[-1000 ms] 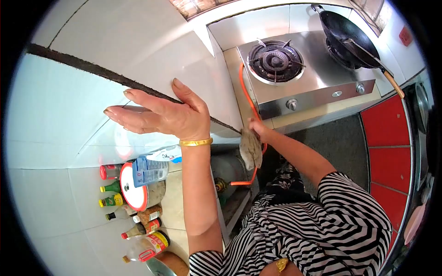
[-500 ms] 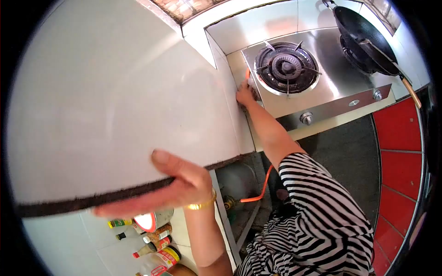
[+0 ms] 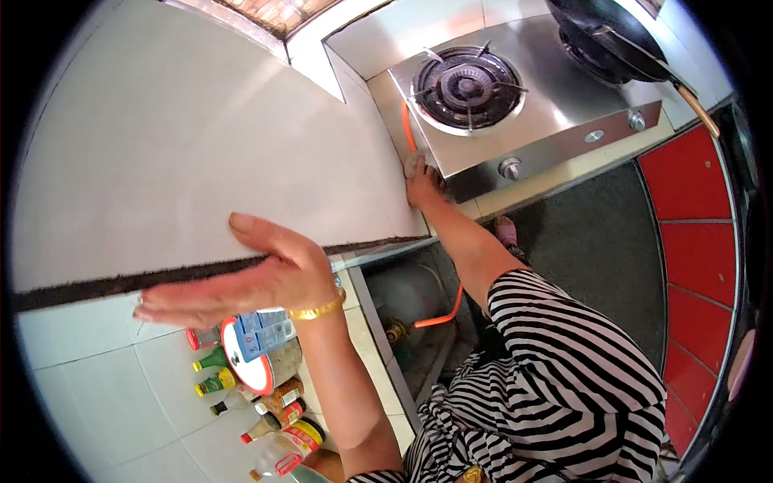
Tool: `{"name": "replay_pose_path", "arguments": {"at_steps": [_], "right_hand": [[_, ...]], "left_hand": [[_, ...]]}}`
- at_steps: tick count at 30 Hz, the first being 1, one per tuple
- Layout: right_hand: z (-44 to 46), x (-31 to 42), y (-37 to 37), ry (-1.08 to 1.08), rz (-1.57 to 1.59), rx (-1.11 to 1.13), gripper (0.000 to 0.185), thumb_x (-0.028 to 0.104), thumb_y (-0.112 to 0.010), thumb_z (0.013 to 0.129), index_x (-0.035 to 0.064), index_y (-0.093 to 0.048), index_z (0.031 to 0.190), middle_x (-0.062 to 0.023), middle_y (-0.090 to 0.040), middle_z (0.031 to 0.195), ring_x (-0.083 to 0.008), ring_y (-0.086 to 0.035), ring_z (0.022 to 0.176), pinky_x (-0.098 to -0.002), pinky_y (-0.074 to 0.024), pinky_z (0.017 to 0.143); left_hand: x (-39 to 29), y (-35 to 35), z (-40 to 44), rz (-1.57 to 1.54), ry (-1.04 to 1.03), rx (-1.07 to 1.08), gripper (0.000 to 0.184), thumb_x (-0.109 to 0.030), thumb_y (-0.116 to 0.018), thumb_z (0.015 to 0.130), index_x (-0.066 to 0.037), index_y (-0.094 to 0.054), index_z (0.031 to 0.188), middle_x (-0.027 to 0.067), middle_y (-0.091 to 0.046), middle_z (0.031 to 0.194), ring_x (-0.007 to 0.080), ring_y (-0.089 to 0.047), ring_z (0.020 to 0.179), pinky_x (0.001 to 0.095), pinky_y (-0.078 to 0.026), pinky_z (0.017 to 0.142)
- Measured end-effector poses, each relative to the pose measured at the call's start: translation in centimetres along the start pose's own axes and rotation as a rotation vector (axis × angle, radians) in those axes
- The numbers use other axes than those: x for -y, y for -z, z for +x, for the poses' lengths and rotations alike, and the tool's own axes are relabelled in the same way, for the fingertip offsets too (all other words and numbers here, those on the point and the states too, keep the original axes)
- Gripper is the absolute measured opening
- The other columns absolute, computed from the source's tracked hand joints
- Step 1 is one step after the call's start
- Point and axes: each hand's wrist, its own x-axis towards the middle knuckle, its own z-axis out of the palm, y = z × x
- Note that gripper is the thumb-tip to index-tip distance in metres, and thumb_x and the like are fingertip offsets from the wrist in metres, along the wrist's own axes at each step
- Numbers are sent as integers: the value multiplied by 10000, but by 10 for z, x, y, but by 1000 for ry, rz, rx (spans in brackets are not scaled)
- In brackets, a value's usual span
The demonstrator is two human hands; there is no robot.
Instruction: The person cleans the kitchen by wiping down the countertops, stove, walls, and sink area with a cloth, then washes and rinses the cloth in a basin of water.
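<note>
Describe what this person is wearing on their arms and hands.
The right sleeve is short, with black-and-white stripes; only the edge of the matching left sleeve shows. The left hand is ungloved, with a smooth gold-coloured bangle around its wrist. The right hand is ungloved too, with no bangle visible.

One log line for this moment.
left hand: at wall edge | right hand: beside gas stove, near orange hose | wok: right burner

Bright — glare on stovetop (image 3: 541,68) — bowed, blackened edges
</note>
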Motion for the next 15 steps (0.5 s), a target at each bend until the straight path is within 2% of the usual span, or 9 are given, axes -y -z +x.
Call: {"name": "replay_pose_path", "arguments": {"at_steps": [1, 2, 4, 6, 8, 11, 15], "right_hand": [[-9, -11, -15, 44, -75, -137, 742, 273, -510, 758, 37, -64, 1301, -239, -324, 1181, -362, -314, 1104, -544, -239, 873], [-20, -15, -12, 42, -76, -144, 742, 273, -510, 758, 37, -64, 1301, -239, -324, 1181, -362, -314, 1104, -544, -239, 873], [-43, -23, -6, 37, 16, -52, 711, 262, -513, 749, 34, -112, 1290, -222, -359, 1152, -357, -338, 1087, -549, -265, 848], [-77, -25, 10, 42, -69, -95, 682, 260, -521, 741, 38, -161, 1276, -221, -404, 1099, -358, -372, 1059, -532, -302, 827], [-96, -34, 14, 40, -119, -77, 596, 252, -513, 745, 37, -243, 1231, -204, -426, 1087, -337, -396, 1048, -516, -332, 807], [-108, -48, 26, 85, -244, -37, 544, 244, -509, 746, 53, -282, 1201, -171, -480, 1037, -306, -458, 991, -476, -371, 787], [-95, -84, 13, -1, -217, -33, 467, 240, -513, 736, 62, -361, 1140, -158, -520, 985, -306, -504, 919, -443, -407, 760]], "left_hand": [[-1, 0, 1, -44, 23, -20, 734, -240, -486, 782, 112, -65, 1271, 311, -4, 1316, 408, -71, 1224, 501, -74, 950], [0, -1, 1, -50, 25, -23, 734, -240, -486, 782, 112, -65, 1271, 311, -4, 1316, 408, -71, 1224, 501, -74, 950], [1, -3, 2, -103, -7, -58, 721, -229, -477, 785, 90, -63, 1282, 315, -7, 1313, 420, -55, 1223, 513, -85, 944], [0, -4, 1, -127, 9, -61, 715, -236, -475, 786, 70, -70, 1290, 317, -12, 1310, 429, -35, 1222, 529, -86, 936], [1, -6, 0, -128, 23, -79, 716, -310, -445, 798, 16, -61, 1306, 264, -32, 1331, 395, -10, 1236, 534, -76, 931], [1, -7, -1, -134, 42, -77, 726, -329, -446, 794, 9, -60, 1307, 263, -9, 1330, 397, -4, 1236, 535, -71, 939], [-1, -4, 0, -115, 50, -66, 706, -299, -445, 795, 36, -83, 1301, 276, 23, 1329, 408, -21, 1238, 536, -87, 932]]}}
